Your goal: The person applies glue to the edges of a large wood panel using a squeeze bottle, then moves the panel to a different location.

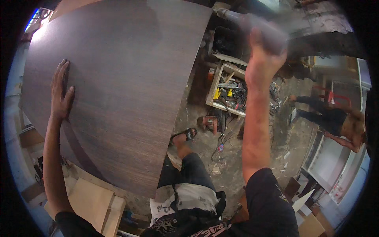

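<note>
A large dark brown wood-grain board [118,87] fills the left and middle of the view. My left hand [62,93] lies on its face near the left side, fingers stretched out. Up at the far right corner of the board, my right hand [266,59] is closed around a greyish, tube-like tool [260,29], smeared by motion. Its narrow pale end points left toward the board's corner; whether it touches the edge I cannot tell. The exact kind of tool is unclear.
A wooden box of tools [229,89] stands right of the board, with a dark bin [227,41] behind it. Scraps and a cord litter the floor [221,158]. At right, another person [339,120] is near a red chair [335,96]. Pale panels [89,201] stand lower left.
</note>
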`<state>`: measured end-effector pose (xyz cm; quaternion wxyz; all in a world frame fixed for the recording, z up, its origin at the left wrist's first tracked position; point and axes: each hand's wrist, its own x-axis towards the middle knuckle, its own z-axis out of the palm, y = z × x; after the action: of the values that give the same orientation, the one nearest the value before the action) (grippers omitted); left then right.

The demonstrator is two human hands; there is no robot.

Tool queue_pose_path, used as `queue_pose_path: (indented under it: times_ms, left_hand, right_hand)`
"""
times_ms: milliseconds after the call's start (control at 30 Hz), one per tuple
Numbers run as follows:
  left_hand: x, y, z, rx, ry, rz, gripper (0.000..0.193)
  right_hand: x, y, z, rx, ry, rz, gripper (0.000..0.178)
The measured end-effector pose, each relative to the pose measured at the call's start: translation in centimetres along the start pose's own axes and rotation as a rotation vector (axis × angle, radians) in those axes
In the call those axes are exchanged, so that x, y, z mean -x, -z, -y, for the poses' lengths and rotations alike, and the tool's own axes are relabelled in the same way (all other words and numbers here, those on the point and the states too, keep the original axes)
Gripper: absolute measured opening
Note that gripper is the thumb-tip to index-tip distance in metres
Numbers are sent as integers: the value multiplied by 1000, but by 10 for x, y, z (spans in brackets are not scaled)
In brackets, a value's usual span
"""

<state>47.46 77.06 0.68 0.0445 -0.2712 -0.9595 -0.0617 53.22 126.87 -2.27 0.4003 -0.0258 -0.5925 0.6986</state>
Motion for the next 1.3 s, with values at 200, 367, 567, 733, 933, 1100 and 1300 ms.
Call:
queue_pose_path:
  times_ms: [200, 367, 567, 733, 933, 1100, 1300]
  left_hand:
    - [3, 0, 9, 24, -36, 4, 71]
    - [3, -3, 7, 57, 1, -27, 69]
    - [0, -5, 5, 93, 44, -21, 69]
    - [3, -2, 4, 49, 37, -21, 69]
    - [6, -5, 12, 66, 9, -31, 67]
    - [6, -5, 12, 48, -3, -46, 65]
    - [9, -7, 14, 90, -16, -70, 63]
  right_hand:
    - [0, 0, 2, 210, 158, 113, 41]
    - [10, -7, 8, 313, 213, 62, 45]
    - [23, -14, 22, 245, 174, 86, 48]
    - [40, -14, 33, 333, 211, 125, 50]
    - [68, -23, 48, 338, 250, 91, 52]
    - [88, -20, 64, 498, 323, 131, 54]
    - [117, -16, 76, 477, 353, 194, 57]
